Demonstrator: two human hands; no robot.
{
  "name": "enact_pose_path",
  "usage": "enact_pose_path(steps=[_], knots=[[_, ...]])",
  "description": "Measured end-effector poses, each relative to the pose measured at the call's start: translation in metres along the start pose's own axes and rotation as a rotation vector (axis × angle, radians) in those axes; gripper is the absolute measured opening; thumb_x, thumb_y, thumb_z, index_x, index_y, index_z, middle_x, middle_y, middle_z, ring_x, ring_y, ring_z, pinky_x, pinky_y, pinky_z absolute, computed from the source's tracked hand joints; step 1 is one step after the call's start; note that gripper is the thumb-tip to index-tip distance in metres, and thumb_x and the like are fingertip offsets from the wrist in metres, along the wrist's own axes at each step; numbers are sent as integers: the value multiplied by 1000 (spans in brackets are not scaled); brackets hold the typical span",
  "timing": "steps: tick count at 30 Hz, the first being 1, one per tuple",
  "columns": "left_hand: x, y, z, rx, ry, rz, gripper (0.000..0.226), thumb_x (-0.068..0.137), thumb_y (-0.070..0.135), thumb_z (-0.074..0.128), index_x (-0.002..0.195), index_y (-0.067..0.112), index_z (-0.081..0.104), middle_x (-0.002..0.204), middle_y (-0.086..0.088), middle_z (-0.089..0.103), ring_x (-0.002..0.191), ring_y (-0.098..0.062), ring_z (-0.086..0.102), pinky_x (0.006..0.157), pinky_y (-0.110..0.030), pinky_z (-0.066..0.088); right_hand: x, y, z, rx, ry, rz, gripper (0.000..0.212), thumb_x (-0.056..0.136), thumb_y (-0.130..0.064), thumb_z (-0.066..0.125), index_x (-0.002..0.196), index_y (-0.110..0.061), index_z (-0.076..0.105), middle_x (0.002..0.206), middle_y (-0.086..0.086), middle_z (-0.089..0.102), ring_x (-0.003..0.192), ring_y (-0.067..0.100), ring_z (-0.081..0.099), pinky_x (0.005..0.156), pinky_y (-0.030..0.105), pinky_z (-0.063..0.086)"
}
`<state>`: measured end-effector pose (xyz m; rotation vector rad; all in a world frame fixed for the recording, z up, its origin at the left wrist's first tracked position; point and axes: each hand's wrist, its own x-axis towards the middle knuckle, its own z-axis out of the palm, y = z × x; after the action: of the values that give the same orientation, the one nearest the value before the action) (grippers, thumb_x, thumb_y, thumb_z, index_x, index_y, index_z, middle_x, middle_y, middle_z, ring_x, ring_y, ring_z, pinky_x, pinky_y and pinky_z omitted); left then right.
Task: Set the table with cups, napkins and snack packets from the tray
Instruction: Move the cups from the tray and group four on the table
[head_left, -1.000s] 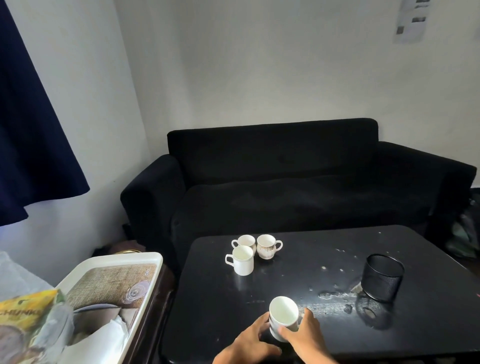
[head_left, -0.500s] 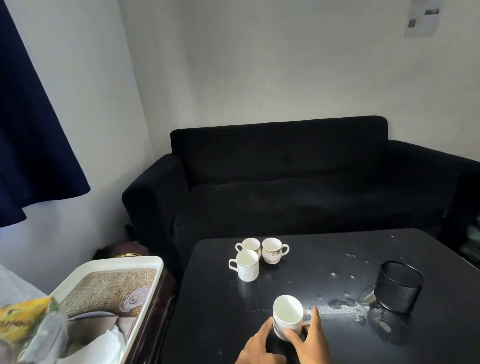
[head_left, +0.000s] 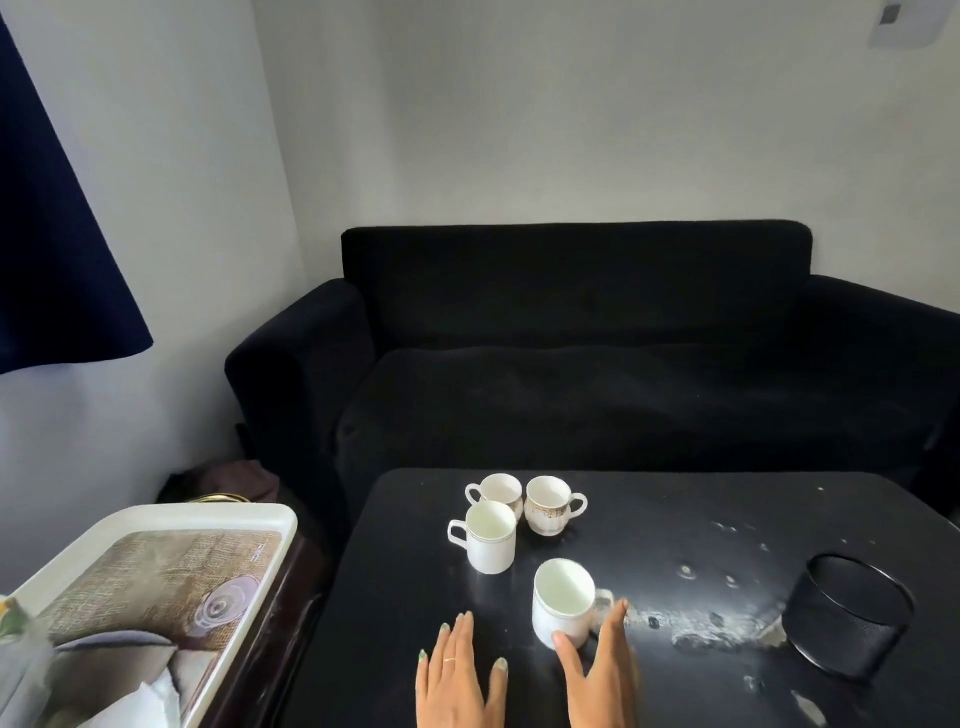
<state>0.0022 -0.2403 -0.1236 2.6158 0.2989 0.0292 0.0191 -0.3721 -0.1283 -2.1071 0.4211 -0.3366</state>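
Both hands low at the near desk (head_left: 675, 519) edge. Left hand (head_left: 460, 675) flat, fingers straight and spread, palm down over the desk, holding nothing, just left of the near cup (head_left: 563, 603). Right hand (head_left: 602, 670) released too: fingers straight, thumb tip touching the cup's lower wall, fingers running up beside its right side where the handle is; no curl round it. Near cup upright on the desk. Three more cups in a cluster further back: plain mug (head_left: 488, 538) in front, two patterned cups (head_left: 548, 506) behind it, close together. Black mesh holder (head_left: 847, 618) at the right, well apart from the cups, pale smears on the desk between. Tray (head_left: 156, 519) at the left off the desk, napkin (head_left: 140, 701) at its near end, yellow packet (head_left: 10, 613) at the frame edge.
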Motion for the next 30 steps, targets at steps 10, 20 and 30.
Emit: enact_pose_path(steps=[10,20,30], knots=[[50,8,16,-32,174,17,68,96,56,27,153,21,10,159,9,21,149,-9,7,120,-32,-1,35,-6,22,-130,115,-60,82,84,-35,66,148,-3,25,139,12,52,126,31,48,107,41,35],[72,14,21,-57,303,-29,49,98,44,38,143,25,37,141,4,51,139,-18,32,117,-37,18,57,-9,37,-81,164,-34,80,79,-44,68,143,-12,34,127,7,62,119,27,55,105,42,38],[75,12,27,-28,297,-26,49,98,44,37,144,29,36,143,4,49,140,-19,29,116,-38,17,66,-8,43,-61,193,-49,74,75,-46,70,136,-15,41,126,5,62,117,26,55,103,38,35]])
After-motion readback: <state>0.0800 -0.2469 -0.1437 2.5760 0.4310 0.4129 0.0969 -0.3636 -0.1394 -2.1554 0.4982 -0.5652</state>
